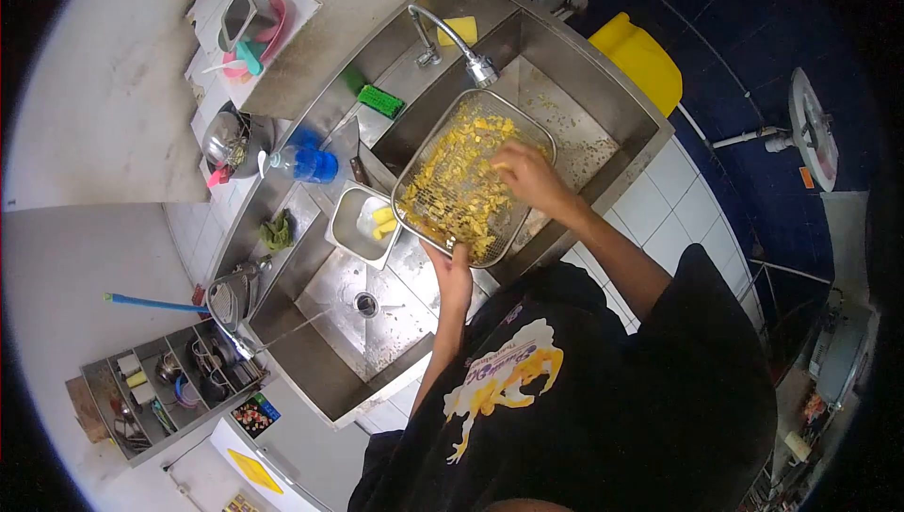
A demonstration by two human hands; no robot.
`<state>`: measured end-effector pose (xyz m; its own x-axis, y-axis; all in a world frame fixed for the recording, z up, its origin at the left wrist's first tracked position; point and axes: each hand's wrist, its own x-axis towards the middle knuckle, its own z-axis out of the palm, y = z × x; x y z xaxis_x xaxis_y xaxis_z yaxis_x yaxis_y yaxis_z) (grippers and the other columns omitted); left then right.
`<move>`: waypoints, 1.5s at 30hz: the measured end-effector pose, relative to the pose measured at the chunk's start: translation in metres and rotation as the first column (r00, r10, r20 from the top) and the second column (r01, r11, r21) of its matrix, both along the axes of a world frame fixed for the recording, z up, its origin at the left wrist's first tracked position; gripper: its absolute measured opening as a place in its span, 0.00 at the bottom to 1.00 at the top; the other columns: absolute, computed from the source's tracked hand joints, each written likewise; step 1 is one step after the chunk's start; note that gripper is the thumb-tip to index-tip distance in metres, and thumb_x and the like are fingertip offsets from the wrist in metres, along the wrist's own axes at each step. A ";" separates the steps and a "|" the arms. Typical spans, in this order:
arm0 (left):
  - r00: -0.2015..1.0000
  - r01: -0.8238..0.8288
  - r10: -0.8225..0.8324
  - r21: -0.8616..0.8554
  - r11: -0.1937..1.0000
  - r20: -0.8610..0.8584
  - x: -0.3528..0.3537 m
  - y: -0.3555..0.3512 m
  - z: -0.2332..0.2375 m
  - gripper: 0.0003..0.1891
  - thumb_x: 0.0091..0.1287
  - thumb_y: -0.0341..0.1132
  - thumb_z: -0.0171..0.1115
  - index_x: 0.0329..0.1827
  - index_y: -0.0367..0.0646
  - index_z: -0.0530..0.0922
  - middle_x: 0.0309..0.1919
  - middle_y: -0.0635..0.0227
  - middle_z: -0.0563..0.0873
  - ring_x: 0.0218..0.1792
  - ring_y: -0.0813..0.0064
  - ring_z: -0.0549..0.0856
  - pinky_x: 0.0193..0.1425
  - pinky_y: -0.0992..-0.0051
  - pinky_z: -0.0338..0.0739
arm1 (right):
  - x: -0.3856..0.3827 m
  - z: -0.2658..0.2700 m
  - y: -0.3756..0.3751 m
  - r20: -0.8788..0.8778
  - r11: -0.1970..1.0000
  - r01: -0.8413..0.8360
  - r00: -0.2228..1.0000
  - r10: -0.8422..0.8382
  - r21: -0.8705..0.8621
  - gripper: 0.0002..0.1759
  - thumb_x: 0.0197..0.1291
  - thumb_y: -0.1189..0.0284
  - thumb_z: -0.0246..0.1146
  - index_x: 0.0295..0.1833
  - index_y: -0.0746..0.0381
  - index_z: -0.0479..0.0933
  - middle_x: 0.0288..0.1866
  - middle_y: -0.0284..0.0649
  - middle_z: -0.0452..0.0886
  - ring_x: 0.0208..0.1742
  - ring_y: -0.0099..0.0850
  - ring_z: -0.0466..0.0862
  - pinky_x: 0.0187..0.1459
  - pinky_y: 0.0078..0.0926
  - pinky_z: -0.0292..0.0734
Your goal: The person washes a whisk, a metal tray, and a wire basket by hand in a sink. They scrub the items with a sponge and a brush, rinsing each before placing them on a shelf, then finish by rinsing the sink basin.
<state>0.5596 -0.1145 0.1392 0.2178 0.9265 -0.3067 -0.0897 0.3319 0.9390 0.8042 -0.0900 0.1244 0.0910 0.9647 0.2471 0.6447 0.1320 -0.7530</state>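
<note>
A wire-mesh metal basket [510, 229] full of small chopped yellow pieces [457, 178] is held tilted above the divider of a double steel sink. My left hand [454, 275] grips the basket's near rim, thumb on top. Over the pieces inside, my right hand [527, 176] has its fingers curled together; what they hold, if anything, is hidden. Just left of the basket stands a small steel container [350, 229] with a few yellow chunks [383, 222] in it.
A curved faucet [461, 41] reaches over the far basin, whose floor [565, 116] is strewn with scraps. Along the back ledge are a green brush [380, 101], a yellow sponge [459, 31] and a blue-liquid bottle [311, 163]. A second faucet [235, 338] runs water into the near basin.
</note>
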 end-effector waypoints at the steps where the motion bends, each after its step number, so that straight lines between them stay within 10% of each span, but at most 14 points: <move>1: 1.000 -0.001 0.001 -0.001 1.000 0.000 0.000 -0.001 0.003 0.42 0.69 0.22 0.53 0.85 0.42 0.46 0.74 0.54 0.68 0.72 0.64 0.72 0.78 0.67 0.66 | 0.006 -0.001 0.003 0.061 0.994 0.104 0.993 -0.105 0.017 0.09 0.61 0.81 0.66 0.46 0.65 0.82 0.48 0.45 0.83 0.51 0.50 0.84 0.55 0.44 0.79; 6: 0.997 0.021 -0.016 0.065 0.998 -0.081 0.004 -0.001 0.007 0.40 0.69 0.21 0.52 0.83 0.44 0.47 0.72 0.55 0.69 0.71 0.64 0.73 0.76 0.67 0.67 | 0.001 -0.015 0.006 0.222 0.987 0.145 0.963 -0.155 0.063 0.18 0.62 0.83 0.59 0.58 0.67 0.80 0.57 0.53 0.80 0.60 0.54 0.79 0.61 0.50 0.76; 12: 0.999 -0.044 0.044 0.007 0.999 -0.005 0.002 0.000 0.013 0.41 0.69 0.19 0.51 0.84 0.45 0.47 0.74 0.55 0.68 0.72 0.64 0.72 0.76 0.67 0.67 | -0.020 -0.018 -0.011 0.101 0.959 0.090 0.993 -0.065 -0.267 0.20 0.60 0.85 0.58 0.59 0.69 0.79 0.56 0.56 0.79 0.60 0.58 0.80 0.64 0.48 0.75; 28: 0.998 -0.029 0.036 0.160 0.987 -0.047 0.008 0.003 -0.007 0.37 0.74 0.26 0.57 0.83 0.38 0.50 0.73 0.54 0.69 0.71 0.65 0.71 0.79 0.66 0.61 | -0.082 0.040 -0.037 0.071 0.981 -0.042 0.996 0.057 -0.190 0.14 0.59 0.84 0.59 0.51 0.71 0.78 0.51 0.57 0.77 0.56 0.58 0.79 0.59 0.51 0.75; 45: 0.962 -0.050 0.093 -0.170 0.984 0.255 0.022 0.024 0.018 0.33 0.85 0.46 0.53 0.83 0.42 0.50 0.73 0.54 0.71 0.72 0.64 0.73 0.76 0.64 0.70 | -0.091 0.047 -0.029 0.103 0.969 -0.246 0.964 0.244 0.012 0.15 0.73 0.66 0.56 0.44 0.68 0.80 0.41 0.51 0.83 0.44 0.52 0.84 0.50 0.49 0.78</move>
<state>0.5813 -0.0908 0.1571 0.2454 0.8858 -0.3940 -0.3533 0.4602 0.8145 0.7135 -0.1192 0.1711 -0.1734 0.9480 0.2670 0.6619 0.3129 -0.6812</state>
